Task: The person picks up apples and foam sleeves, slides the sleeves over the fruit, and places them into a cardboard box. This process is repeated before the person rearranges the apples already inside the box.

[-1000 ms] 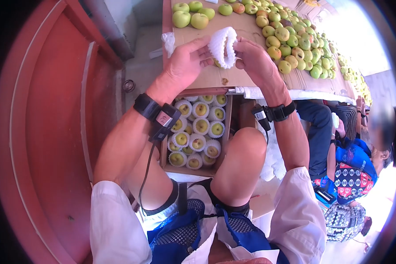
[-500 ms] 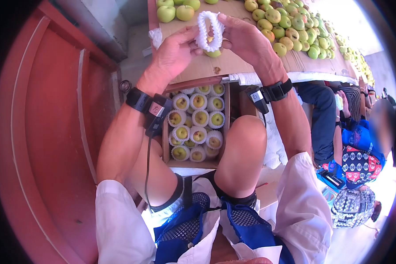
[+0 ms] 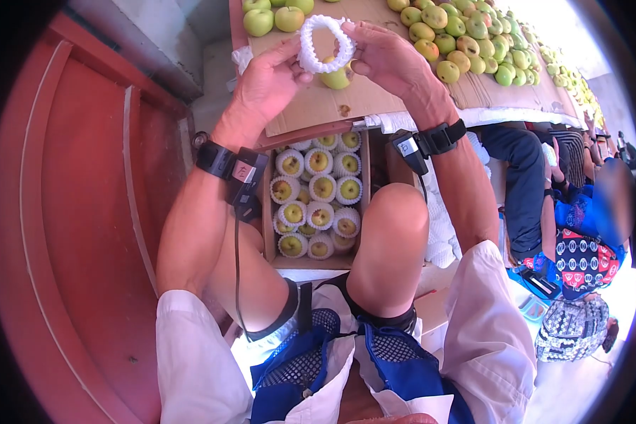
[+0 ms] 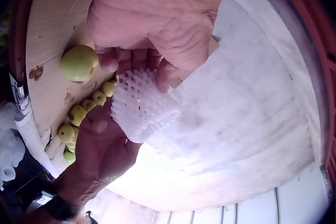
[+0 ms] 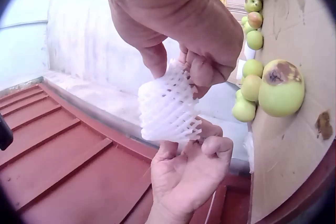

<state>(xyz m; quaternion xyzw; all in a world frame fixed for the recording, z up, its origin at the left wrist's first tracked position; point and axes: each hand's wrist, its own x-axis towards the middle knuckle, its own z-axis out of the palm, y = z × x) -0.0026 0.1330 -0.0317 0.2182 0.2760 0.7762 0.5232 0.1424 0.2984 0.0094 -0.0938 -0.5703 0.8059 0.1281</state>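
A white foam net sleeve (image 4: 142, 106) is stretched between my two hands above the cardboard-covered table (image 3: 296, 109). In the head view its mouth faces me as a round ring. My left hand (image 3: 267, 83) pinches its left side between thumb and fingers. At the opposite side my right hand (image 3: 394, 65) pinches the rim, thumb and fingertips on the foam. Nothing is inside the sleeve. Just behind it on the cardboard lies a loose green apple (image 3: 337, 78); the right wrist view shows a green apple (image 5: 282, 97) with a brown bruised patch.
Between my knees stands an open box (image 3: 267, 219) of apples in foam nets (image 3: 323, 187). A big heap of loose apples (image 3: 468, 46) covers the table's right side, with several green apples (image 3: 259, 22) at far left. A person (image 3: 579, 240) sits at right; a red door (image 3: 84, 212) is left.
The sleeve's mouth has widened from a narrow loop to a round ring. Both hands have shifted left and up in the head view, and more of the apple behind the sleeve shows.
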